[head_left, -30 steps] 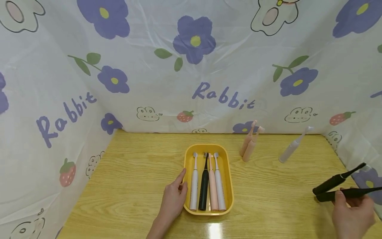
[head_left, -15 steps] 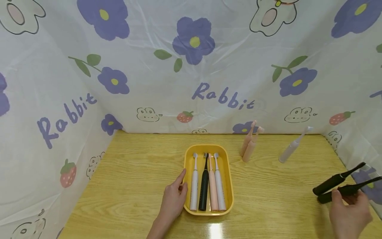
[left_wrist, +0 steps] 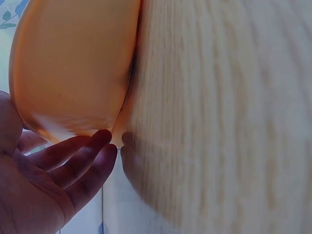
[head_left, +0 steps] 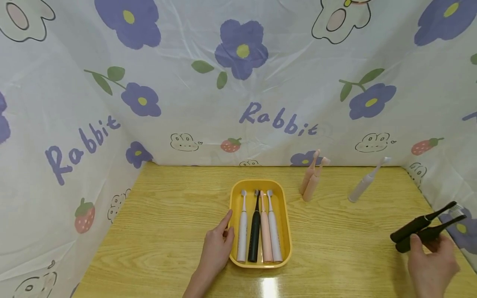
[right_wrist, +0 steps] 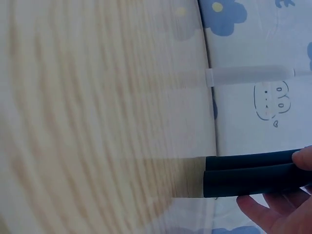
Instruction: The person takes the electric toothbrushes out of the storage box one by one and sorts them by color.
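In the head view my left hand (head_left: 217,244) rests against the left side of a yellow tray (head_left: 288,231). The left wrist view shows its fingers (left_wrist: 78,165) touching the tray's outer wall. Inside lie two white electric toothbrushes (head_left: 242,236) (head_left: 275,240), a black one (head_left: 254,236) and a pink one (head_left: 266,240), heads away from me. At the far right my right hand (head_left: 432,260) grips a black electric toothbrush (head_left: 428,234) by its handle. This stands close beside another black electric toothbrush (head_left: 411,229); both handles look side by side in the right wrist view.
Two pink electric toothbrushes (head_left: 307,182) (head_left: 313,184) stand upright together behind the tray's right side. Farther right stands a white electric toothbrush (head_left: 361,188). A printed cloth (head_left: 186,103) walls the wooden table (head_left: 167,207) at the back and sides.
My right hand has shifted slightly left, and the black toothbrush in it has turned more upright, nearer the other black one. The left hand and the tray have stayed put.
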`<state>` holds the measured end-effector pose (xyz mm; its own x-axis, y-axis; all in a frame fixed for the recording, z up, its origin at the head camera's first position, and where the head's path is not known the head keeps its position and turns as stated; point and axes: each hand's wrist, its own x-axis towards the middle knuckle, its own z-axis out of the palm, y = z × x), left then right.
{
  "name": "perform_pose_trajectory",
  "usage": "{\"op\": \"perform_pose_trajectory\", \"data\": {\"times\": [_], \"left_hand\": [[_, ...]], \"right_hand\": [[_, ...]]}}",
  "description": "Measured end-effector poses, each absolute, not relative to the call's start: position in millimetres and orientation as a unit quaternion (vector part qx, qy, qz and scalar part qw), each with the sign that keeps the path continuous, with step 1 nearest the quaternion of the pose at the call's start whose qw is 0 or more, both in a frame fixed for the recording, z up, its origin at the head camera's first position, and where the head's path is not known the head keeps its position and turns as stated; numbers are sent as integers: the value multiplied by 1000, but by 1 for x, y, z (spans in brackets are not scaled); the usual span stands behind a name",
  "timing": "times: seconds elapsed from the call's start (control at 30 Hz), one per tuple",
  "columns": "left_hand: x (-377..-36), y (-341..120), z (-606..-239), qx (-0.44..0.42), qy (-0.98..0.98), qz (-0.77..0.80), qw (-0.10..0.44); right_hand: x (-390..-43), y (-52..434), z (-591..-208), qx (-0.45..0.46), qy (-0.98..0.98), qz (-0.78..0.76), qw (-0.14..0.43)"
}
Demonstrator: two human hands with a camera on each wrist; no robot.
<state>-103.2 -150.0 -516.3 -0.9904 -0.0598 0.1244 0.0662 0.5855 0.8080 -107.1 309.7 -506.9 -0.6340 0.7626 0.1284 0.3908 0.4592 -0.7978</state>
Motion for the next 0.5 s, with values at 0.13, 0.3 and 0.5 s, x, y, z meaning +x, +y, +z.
{"op": "perform_pose_trajectory", "data": {"times": [0.13, 0.3, 0.5], "left_hand": [[-103, -150, -515, -2, -887, -458, 69], [-104, -150, -515, -2, -888, -456, 68], [-104, -150, -517, 2, -890, -451, 67]], "right_hand": [[-107, 311, -507, -343, -827, 392, 213], [-106, 317, -509, -336, -840, 390, 171], [-105, 319, -508, -343, -839, 403, 126]]}}
